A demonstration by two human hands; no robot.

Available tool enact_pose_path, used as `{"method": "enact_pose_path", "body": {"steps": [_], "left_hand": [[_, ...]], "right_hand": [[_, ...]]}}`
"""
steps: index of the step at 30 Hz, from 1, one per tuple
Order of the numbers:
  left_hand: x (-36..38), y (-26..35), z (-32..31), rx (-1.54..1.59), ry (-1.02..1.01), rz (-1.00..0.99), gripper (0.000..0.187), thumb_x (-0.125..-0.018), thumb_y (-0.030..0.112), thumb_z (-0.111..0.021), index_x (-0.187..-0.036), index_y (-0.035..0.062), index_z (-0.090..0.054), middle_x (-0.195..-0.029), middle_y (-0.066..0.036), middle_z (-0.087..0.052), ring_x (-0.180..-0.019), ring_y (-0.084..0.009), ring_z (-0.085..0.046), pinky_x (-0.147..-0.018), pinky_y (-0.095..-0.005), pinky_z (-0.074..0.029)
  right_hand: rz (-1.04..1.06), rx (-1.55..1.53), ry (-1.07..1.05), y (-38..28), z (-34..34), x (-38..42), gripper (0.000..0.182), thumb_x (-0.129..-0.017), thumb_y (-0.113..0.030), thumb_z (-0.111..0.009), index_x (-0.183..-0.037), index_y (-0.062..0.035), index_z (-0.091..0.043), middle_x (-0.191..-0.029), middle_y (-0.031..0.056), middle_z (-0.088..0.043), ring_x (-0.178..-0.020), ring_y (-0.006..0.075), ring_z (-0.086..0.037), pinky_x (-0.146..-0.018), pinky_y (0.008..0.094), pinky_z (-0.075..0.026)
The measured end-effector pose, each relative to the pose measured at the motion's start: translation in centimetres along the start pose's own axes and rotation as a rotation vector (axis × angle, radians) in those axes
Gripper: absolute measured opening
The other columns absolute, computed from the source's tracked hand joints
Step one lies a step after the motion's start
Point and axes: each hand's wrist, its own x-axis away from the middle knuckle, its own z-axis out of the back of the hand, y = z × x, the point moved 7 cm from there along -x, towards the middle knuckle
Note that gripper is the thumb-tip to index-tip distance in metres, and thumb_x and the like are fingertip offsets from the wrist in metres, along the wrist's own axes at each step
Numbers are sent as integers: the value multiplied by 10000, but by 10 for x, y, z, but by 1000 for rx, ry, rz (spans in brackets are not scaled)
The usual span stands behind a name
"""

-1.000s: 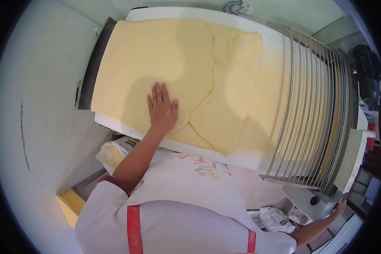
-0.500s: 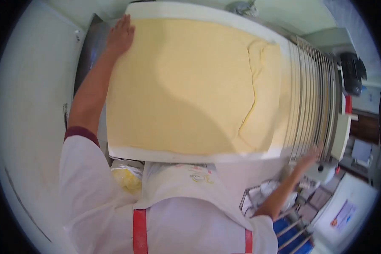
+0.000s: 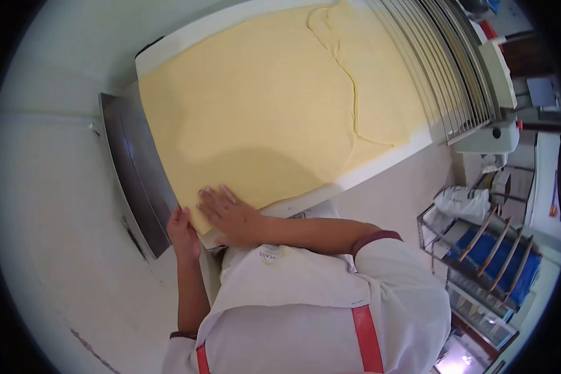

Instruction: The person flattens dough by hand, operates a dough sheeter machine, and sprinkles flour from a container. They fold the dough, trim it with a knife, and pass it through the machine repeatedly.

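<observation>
A wide sheet of pale yellow dough (image 3: 249,106) covers most of the white belt (image 3: 380,159). Toward its right side runs a wrinkled fold line, where the dough seems to overlap. At the near left corner, my left hand (image 3: 183,235) has its fingers bent around the dough's edge. Beside it, my right hand (image 3: 234,217) lies palm down on the dough near the front edge, fingers stretched out.
A metal tray (image 3: 134,168) juts from the belt's left end. Wire guard bars (image 3: 439,68) cross the belt at the right. A rack with a blue panel (image 3: 489,255) and a white plastic bag (image 3: 462,202) stand at the lower right.
The view has turned and shifted left. My left hand came from the far left corner to the near one; my right hand came from beside the guard bars onto the dough.
</observation>
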Motion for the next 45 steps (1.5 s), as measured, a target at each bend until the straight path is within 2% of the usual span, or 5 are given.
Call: {"method": "enact_pose_path", "body": {"steps": [15, 23, 27, 33, 45], "left_hand": [[-214, 87, -60, -111, -265, 338, 460, -937, 262, -587, -1308, 14, -474, -1206, -173, -597, -988, -267, -643, -807, -399, -552], [-149, 213, -301, -1710, -55, -795, 370, -801, 281, -630, -992, -34, -662, -942, -244, -671, -897, -379, -661, -784, -418, -507], [-156, 136, -386, -1377, -249, -518, 467, -860, 360, -608, -1138, -16, -598, -1098, -226, -644, -1089, -348, -597, -926, -413, -464], [-242, 118, -383, -1420, -83, -1250, 502, -900, 309, -592, -1292, 10, -502, -1150, -207, -631, -1138, -341, -572, -973, -410, -433], [-316, 128, -416, -1355, -718, -405, 420, -829, 282, -693, -1188, 79, -612, -1123, -79, -598, -1021, -194, -560, -897, -340, -441]], "right_hand": [[-8, -679, 695, 42, 96, 41, 537, -675, 92, -600, -1197, -31, -569, -996, 171, -652, -771, 310, -654, -679, 373, -525], [-323, -1023, 918, 142, 101, 148, 560, -775, 54, -643, -1310, -16, -495, -1165, 118, -617, -1002, 188, -616, -872, 280, -483], [-634, -1309, 765, 180, 88, 202, 567, -851, 22, -608, -1376, -7, -397, -1286, 130, -527, -1166, 184, -531, -973, 295, -434], [-551, -1620, 666, 196, 75, 207, 623, -862, 8, -624, -1395, 65, -308, -1371, 135, -452, -1280, 182, -422, -1083, 314, -323], [-821, -1506, 474, 202, 93, 190, 539, -846, -8, -659, -1313, 48, -397, -1253, 122, -544, -1173, 162, -515, -1021, 309, -400]]}}
